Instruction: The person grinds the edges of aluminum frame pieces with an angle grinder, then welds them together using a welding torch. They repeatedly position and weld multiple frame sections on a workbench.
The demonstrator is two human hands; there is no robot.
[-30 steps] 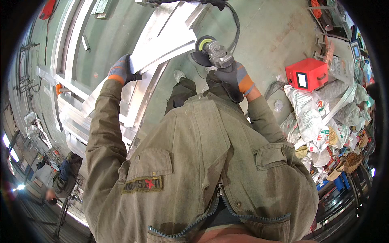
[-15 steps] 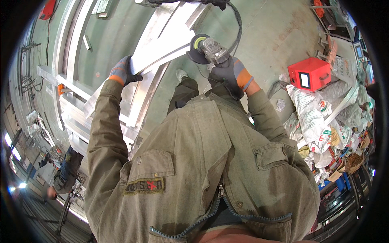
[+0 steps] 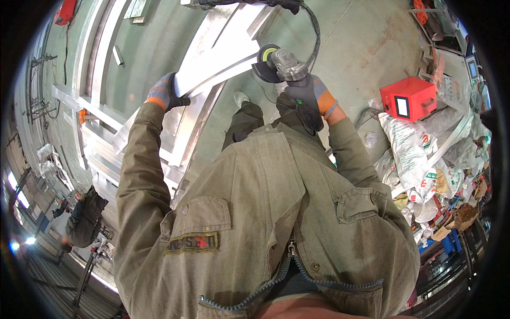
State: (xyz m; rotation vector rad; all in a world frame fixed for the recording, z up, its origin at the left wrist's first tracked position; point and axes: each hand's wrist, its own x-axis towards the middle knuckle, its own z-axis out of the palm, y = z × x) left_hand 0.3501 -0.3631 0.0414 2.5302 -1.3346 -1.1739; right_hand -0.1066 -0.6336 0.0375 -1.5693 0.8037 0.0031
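Note:
With thumb and fingers bent around its near edge, my left hand [image 3: 168, 92], in a grey and orange glove, grips a bright, long metal profile [image 3: 226, 49]. My gloved right hand [image 3: 308, 97] is wrapped around the body of an angle grinder [image 3: 288, 65]. The grinder's disc [image 3: 268, 54], dark with a yellow-green ring and partly covered by a guard, sits at the right end of the profile. Whether the disc touches the metal, I cannot tell. Glare washes out much of the profile's surface.
More metal beams [image 3: 98, 50] form a frame at left. A dark cable [image 3: 317, 37] curves beyond the grinder. At right, a red box [image 3: 408, 99] stands beside white sacks [image 3: 402, 143] and mixed scrap. Another person [image 3: 86, 217] is bent over at far left.
The grinder and my right hand have shifted slightly right, and the right wrist has turned a little. My left hand keeps its hold on the profile. The whole view has moved slightly.

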